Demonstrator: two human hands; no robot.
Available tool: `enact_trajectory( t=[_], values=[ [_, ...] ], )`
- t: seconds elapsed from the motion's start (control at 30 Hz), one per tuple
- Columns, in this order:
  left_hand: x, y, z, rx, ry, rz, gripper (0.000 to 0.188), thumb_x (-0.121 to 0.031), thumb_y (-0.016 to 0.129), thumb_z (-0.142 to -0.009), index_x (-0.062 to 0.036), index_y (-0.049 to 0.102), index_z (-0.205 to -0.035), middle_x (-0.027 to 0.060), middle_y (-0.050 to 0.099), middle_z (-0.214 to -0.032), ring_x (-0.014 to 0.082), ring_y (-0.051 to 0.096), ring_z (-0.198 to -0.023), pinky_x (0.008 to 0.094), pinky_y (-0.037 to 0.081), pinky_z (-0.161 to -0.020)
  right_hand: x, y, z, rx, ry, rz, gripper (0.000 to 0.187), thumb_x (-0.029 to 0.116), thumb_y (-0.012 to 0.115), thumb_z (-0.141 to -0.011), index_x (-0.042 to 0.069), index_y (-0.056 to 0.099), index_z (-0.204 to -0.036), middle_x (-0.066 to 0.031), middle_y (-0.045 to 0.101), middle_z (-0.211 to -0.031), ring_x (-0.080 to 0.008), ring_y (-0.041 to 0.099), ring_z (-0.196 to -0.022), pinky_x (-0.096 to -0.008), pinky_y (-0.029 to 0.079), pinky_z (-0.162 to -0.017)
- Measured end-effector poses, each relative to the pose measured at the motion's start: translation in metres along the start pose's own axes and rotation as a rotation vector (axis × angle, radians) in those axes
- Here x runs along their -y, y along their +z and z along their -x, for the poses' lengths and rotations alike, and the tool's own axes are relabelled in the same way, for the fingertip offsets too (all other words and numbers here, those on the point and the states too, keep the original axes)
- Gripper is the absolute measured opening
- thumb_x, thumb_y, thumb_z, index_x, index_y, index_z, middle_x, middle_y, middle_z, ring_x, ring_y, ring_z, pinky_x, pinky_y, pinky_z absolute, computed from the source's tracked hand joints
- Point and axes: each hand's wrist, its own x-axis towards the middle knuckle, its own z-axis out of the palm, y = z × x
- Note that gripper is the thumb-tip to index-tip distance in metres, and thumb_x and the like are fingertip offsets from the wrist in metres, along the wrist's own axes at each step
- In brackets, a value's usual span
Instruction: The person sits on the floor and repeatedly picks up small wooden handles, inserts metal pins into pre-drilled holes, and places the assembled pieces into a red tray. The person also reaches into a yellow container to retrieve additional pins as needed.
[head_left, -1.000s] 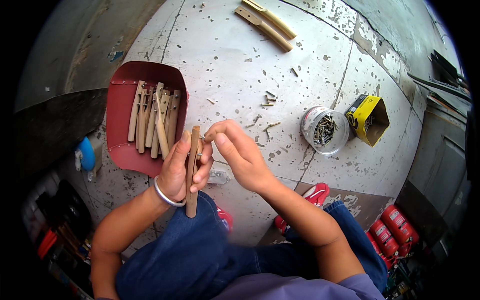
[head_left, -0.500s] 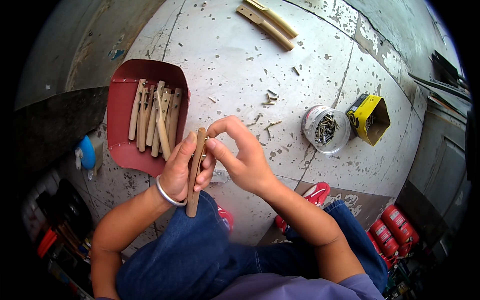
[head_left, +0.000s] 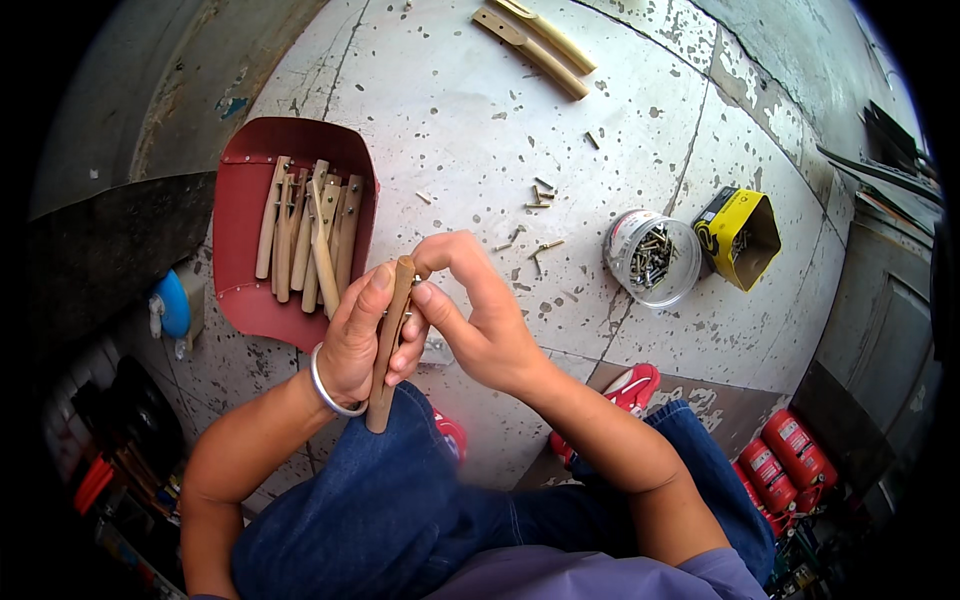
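Observation:
My left hand (head_left: pixel 350 335) is closed round a round wooden handle (head_left: pixel 384 370), which stands nearly lengthwise above my knee. Metal screw ends (head_left: pixel 408 315) stick out from the handle's side. Near its far end, the thumb and forefinger of my right hand (head_left: pixel 485 325) pinch a small metal fastener (head_left: pixel 417 281) against the wood. Whether it is a nut or a screw tip is too small to tell. Left of my hands, a red dustpan-shaped tray (head_left: pixel 236 270) holds several wooden handles (head_left: pixel 303 235) fitted with screws.
Loose screws (head_left: pixel 540 195) lie scattered on the worn pale floor. A clear plastic tub (head_left: pixel 687 285) of screws stands at right, beside a yellow box (head_left: pixel 715 232). Two grooved wooden pieces (head_left: pixel 540 60) lie at the far side. Red cylinders (head_left: pixel 790 460) sit at lower right.
The handle's near end has shifted slightly left. My right fingertips have turned a little on the small fastener, still at the same spot.

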Motion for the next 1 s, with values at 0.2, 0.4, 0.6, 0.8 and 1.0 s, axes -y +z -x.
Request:
enact_trajectory(
  t=[0.2,0.4,0.6,0.8,1.0],
  values=[
    [0.004,-0.011,-0.001,0.088,0.0,0.067,0.045,-0.052,0.041,-0.094,-0.0069,0.045,-0.097,0.0007,0.048,-0.068,0.0054,0.045,-0.043,0.0174,0.038,-0.033,0.0,0.001,0.0,-0.039,-0.04,0.06,0.012,0.004,0.055,-0.087,0.003,0.053,-0.099,-0.0117,0.051,-0.096,-0.0284,0.051,-0.091,-0.0348,0.04,-0.083],
    [0.003,-0.008,-0.003,0.062,0.027,0.033,0.043,-0.05,0.04,-0.095,-0.0075,0.047,-0.094,0.0007,0.048,-0.069,0.0061,0.045,-0.045,0.019,0.039,-0.037,-0.003,-0.004,-0.001,-0.026,-0.029,0.164,0.013,0.008,0.059,-0.085,0.004,0.055,-0.097,-0.0105,0.052,-0.095,-0.0267,0.05,-0.088,-0.0336,0.04,-0.081],
    [0.003,-0.006,-0.013,-0.029,0.225,-0.124,0.039,-0.044,0.039,-0.098,-0.007,0.051,-0.091,-0.0006,0.047,-0.075,0.0065,0.042,-0.065,0.0214,0.04,-0.06,0.006,-0.003,0.002,-0.117,0.126,0.098,0.017,0.016,0.069,-0.081,0.002,0.06,-0.086,-0.0076,0.054,-0.085,-0.0172,0.049,-0.082,-0.0318,0.042,-0.076],
    [0.004,-0.006,-0.011,-0.045,0.245,-0.251,0.039,-0.043,0.038,-0.099,-0.0076,0.051,-0.089,-0.001,0.046,-0.075,0.0072,0.041,-0.07,0.0211,0.037,-0.065,0.006,-0.002,0.001,-0.028,0.42,-0.258,0.015,0.012,0.068,-0.084,-0.002,0.063,-0.085,-0.0063,0.057,-0.084,-0.0135,0.06,-0.077,-0.0278,0.048,-0.072],
    [0.007,-0.004,-0.009,-0.061,0.17,-0.121,0.048,-0.049,0.036,-0.098,-0.006,0.053,-0.086,0.0,0.043,-0.069,0.0093,0.042,-0.067,0.0225,0.037,-0.063,0.009,0.002,-0.001,-0.025,0.492,-0.393,0.013,0.01,0.065,-0.086,-0.002,0.061,-0.084,-0.0057,0.056,-0.081,-0.0134,0.062,-0.074,-0.0267,0.05,-0.068]
  ],
)
